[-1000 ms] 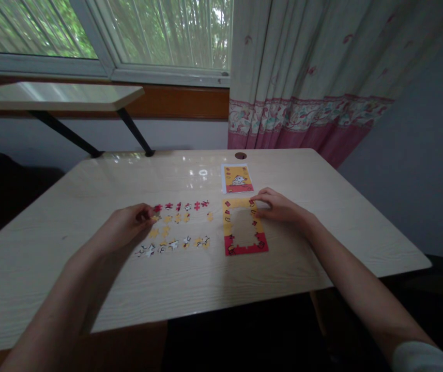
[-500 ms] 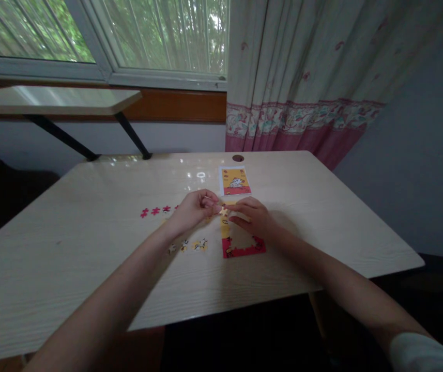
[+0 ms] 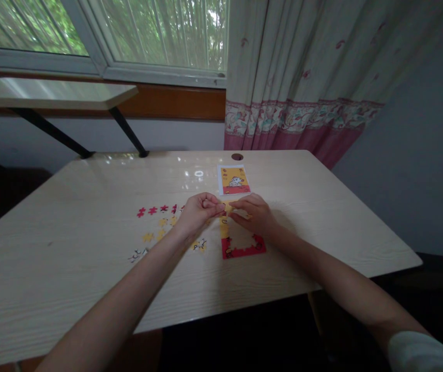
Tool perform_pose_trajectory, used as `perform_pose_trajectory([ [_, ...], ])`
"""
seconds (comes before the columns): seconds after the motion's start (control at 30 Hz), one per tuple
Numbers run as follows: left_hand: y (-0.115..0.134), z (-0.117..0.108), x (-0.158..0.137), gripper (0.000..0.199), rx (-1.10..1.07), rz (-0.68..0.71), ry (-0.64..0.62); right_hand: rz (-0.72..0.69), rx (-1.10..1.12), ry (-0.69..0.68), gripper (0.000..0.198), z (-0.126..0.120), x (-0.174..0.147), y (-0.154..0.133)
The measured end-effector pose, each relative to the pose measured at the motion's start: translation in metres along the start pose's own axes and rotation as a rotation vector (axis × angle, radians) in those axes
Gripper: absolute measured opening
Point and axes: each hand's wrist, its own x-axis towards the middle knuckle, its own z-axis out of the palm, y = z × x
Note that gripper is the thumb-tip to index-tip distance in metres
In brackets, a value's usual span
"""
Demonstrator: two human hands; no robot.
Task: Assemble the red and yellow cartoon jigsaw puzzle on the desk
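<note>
My left hand (image 3: 200,209) is closed in a pinch on a small yellow puzzle piece (image 3: 228,207), over the left side of a partly assembled jigsaw puzzle (image 3: 243,252). My right hand (image 3: 257,214) faces it from the other side, thumb and index finger apart, fingertips close to the same piece. Whether they touch it is hard to tell. The puzzle shows a red lower edge and a yellow left edge around a gap of bare table. My right hand covers its upper right part.
Behind the puzzle lies a printed picture card (image 3: 235,180) with a white animal. Loose red pieces (image 3: 152,211), yellow pieces (image 3: 148,237) and white patterned pieces (image 3: 138,254) lie left, partly behind my left arm. A raised shelf (image 3: 58,95) stands at the back left of the table (image 3: 341,222).
My left hand has shifted slightly right with the yellow piece, closer to my right hand's fingertips. The view has moved a little, and more loose pieces show beside my left forearm.
</note>
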Motion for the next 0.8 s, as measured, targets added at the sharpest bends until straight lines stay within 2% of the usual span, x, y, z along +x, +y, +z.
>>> perform_pose_trajectory([
  [0.1,-0.005,-0.007,0.000,0.018,0.138,0.083,0.023,0.026,-0.023,-0.050,0.021,0.001,-0.001,0.006],
  [0.23,-0.007,-0.023,-0.002,0.012,0.696,0.333,0.099,0.072,-0.045,-0.125,0.021,0.003,-0.002,0.015],
  [0.33,-0.005,-0.029,-0.006,0.022,1.108,0.472,0.012,0.079,-0.032,-0.210,0.018,0.004,-0.002,0.018],
  [0.4,-0.004,-0.028,-0.008,0.025,1.262,0.525,-0.040,0.079,-0.026,-0.246,0.018,0.005,-0.002,0.018],
  [0.63,-0.005,-0.018,-0.012,0.029,1.418,0.572,-0.150,0.078,-0.042,-0.241,0.018,0.006,-0.002,0.016],
  [0.8,-0.006,-0.018,-0.011,0.028,1.452,0.569,-0.165,0.104,-0.063,-0.236,0.020,0.008,-0.002,0.016],
])
